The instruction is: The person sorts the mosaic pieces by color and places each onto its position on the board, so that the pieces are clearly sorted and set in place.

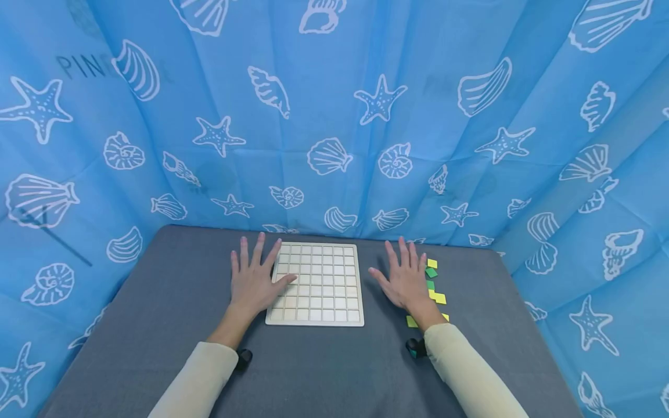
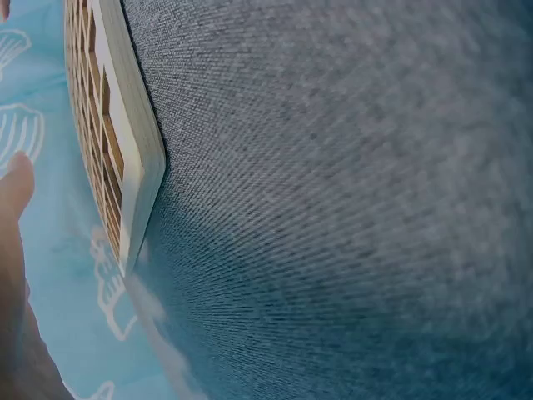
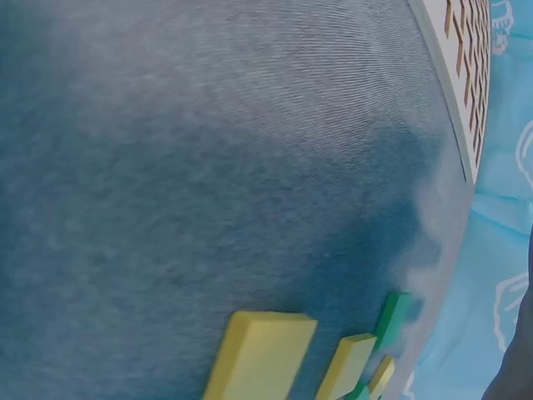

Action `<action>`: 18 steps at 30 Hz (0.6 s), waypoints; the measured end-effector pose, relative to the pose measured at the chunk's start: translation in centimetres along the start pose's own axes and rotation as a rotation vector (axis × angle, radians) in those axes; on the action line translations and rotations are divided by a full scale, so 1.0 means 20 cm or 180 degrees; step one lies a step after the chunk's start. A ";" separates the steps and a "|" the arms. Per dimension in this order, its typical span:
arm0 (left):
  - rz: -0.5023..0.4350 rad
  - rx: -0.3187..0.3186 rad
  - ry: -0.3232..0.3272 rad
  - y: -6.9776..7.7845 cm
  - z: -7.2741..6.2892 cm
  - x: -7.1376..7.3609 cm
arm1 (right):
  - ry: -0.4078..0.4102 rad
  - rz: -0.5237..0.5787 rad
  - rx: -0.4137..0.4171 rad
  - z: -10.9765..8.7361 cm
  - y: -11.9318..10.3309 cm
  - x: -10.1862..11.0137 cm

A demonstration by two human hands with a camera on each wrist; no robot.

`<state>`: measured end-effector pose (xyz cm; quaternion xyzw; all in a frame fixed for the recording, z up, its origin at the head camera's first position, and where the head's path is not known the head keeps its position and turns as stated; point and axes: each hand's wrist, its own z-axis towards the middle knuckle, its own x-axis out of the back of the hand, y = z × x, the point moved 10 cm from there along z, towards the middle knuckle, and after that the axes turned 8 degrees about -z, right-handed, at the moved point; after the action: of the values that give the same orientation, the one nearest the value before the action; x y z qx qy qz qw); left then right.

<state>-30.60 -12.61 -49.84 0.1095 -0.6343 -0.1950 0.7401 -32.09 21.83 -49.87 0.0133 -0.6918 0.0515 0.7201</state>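
A pale wooden board [image 1: 316,320] with a grid of square cells lies flat near the back middle of the table. My left hand [image 1: 256,284] is spread with straight fingers over the board's left edge, its thumb above the cells; whether it touches is unclear. To the right of the board, my right hand [image 1: 406,281] is spread too, holding nothing. Several yellow tiles [image 1: 439,298] and green tiles [image 1: 431,271] lie beside and partly behind that hand. The right wrist view shows a yellow tile [image 3: 262,354] close up and a green tile [image 3: 391,319] farther off.
A grey cloth-covered table [image 1: 324,371] fills the lower part of the head view. Behind it and along both sides hangs a blue curtain [image 1: 334,116] with white shells and starfish. Dark wrist devices [image 1: 243,359] sit below the sleeves.
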 end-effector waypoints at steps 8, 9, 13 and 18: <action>-0.0081 -0.0039 -0.0039 -0.01 -0.03 0.00 | 0.0010 -0.0028 0.0024 -0.03 0.04 -0.03; -0.0083 -0.0052 -0.0041 0.00 -0.03 0.01 | 0.0017 -0.0021 0.0031 -0.04 0.04 -0.03; -0.0083 -0.0112 -0.0027 0.01 -0.05 0.03 | 0.0076 -0.0007 0.0050 -0.06 0.06 -0.02; -0.0070 -0.0144 -0.0039 0.02 -0.08 0.04 | 0.0135 0.0056 0.0063 -0.10 0.09 -0.01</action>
<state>-28.96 -12.74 -49.30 0.0985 -0.6330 -0.2180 0.7362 -30.32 23.69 -50.29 0.0132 -0.6760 0.0649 0.7339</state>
